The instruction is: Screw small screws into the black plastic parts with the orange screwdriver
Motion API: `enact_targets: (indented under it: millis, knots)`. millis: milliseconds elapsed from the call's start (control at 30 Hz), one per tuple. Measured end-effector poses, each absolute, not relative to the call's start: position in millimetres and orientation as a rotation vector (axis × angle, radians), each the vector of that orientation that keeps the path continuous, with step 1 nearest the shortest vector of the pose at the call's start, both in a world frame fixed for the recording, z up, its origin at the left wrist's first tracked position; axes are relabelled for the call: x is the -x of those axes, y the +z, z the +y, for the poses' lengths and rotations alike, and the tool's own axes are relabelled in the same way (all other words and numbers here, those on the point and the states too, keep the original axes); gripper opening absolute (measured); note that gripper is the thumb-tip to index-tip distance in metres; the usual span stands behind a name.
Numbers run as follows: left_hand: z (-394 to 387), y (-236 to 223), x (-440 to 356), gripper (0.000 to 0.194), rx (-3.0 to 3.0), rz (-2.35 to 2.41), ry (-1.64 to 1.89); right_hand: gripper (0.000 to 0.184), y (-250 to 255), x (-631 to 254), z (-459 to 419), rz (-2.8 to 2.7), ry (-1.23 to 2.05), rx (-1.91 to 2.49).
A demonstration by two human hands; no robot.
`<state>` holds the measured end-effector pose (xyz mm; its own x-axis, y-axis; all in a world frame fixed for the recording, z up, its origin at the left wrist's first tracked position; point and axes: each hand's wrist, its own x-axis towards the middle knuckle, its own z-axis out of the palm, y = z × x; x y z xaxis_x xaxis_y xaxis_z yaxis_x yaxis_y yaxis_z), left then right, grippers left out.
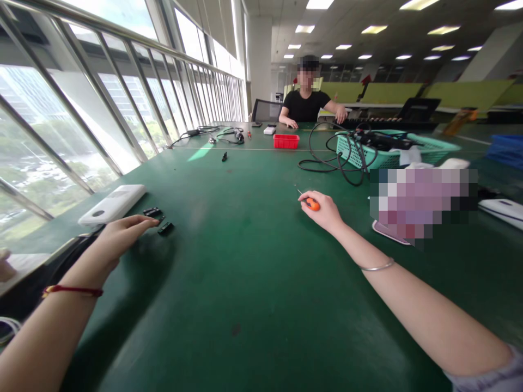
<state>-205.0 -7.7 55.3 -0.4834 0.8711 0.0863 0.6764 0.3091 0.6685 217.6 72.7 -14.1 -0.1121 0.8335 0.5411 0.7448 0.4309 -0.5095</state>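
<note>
- Fingers of the right hand (326, 212) wrap around the orange-and-black handle of a screwdriver (312, 204), nearer the wearer than the red box (286, 142) and slightly right of it. Its thin shaft points away from the wearer and appears to meet no part.
- Fingers of the left hand (118, 235) are at some small black parts (165, 228), much nearer than the red box and far to its left. Whether the fingertips pinch a small piece or only touch one, I cannot tell.
- How far along: the screwdriver is in hand, but well apart from the black parts, which lie loose on the green table (241, 261). This looks like an early or in-between point. No finished piece can be made out; how much is left does not show.
- White device (116, 203): far left of the red box and nearer, just beyond the left hand.
- Black clip (224, 157): left of the red box, a little nearer.
- Basket (349, 152): right of the red box, with black cables (316, 166) spilling over its side.
- Person (304, 107) in a black shirt: seated beyond the red box.
</note>
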Motion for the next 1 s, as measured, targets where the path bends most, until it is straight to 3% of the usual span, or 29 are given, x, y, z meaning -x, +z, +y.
enact_targets:
  millis: [133,633,1000]
  knots:
    - [-1,50,209,0.040,-1.161,2.136,0.983,0.013,-14,-218,73,-1.889,0.138,1.336]
    - [7,37,225,0.052,-1.129,2.149,0.885,0.012,-15,-219,74,-1.905,0.137,1.333]
    - [6,40,220,0.046,-1.226,2.192,0.808,0.013,-16,-219,75,-1.913,0.135,1.340]
